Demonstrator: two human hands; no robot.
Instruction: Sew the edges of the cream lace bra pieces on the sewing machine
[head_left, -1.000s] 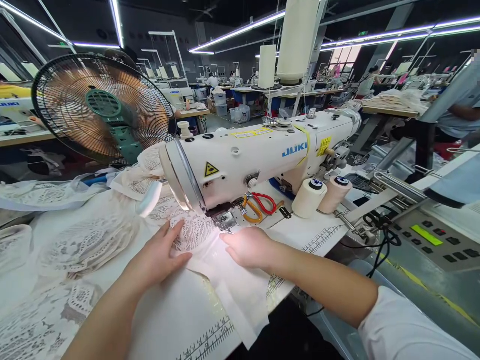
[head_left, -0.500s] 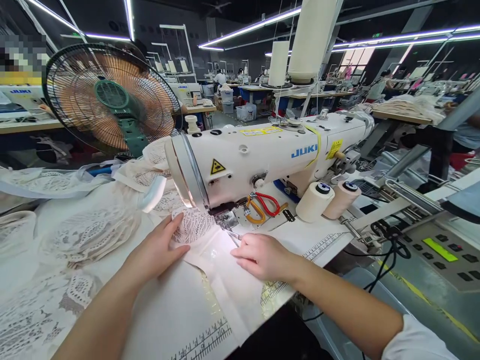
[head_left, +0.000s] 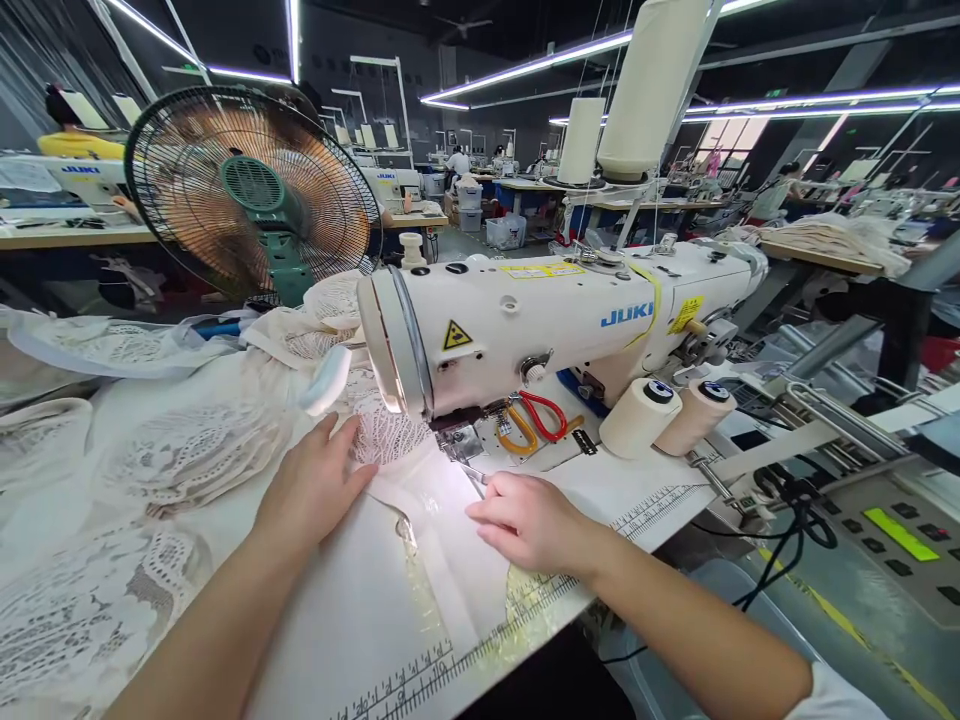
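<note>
- We have our left hand [head_left: 319, 485] spread flat, fingers apart, pressing on the cream openwork lace fabric [head_left: 386, 435] just left of the needle; it grips nothing, it only pins the cloth to the bench [head_left: 645, 495]
- Our right hand [head_left: 529, 520] lies on the plain cream cotton strip [head_left: 457, 560] to the right of the presser foot; fingers are curled loosely together with the tips on the cloth, and we cannot tell whether anything is pinched beneath them
- The lace and the strip meet under the lit needle area of the white JUKI sewing machine [head_left: 540, 320]; more lace spreads away across the left of the bench
- We judge this cloth light, limp and soft; the lace looks open and snag-prone, so flat palms near the foot, either side of the seam, seem the safest hold; pulling at a hole could distort it
- Orange- and red-handled scissors [head_left: 532, 420] lie behind the foot; two cream thread cones [head_left: 667, 415] lie on their sides to the right
- A black-caged green standing fan [head_left: 251, 195] stands behind the lace on the left
</note>
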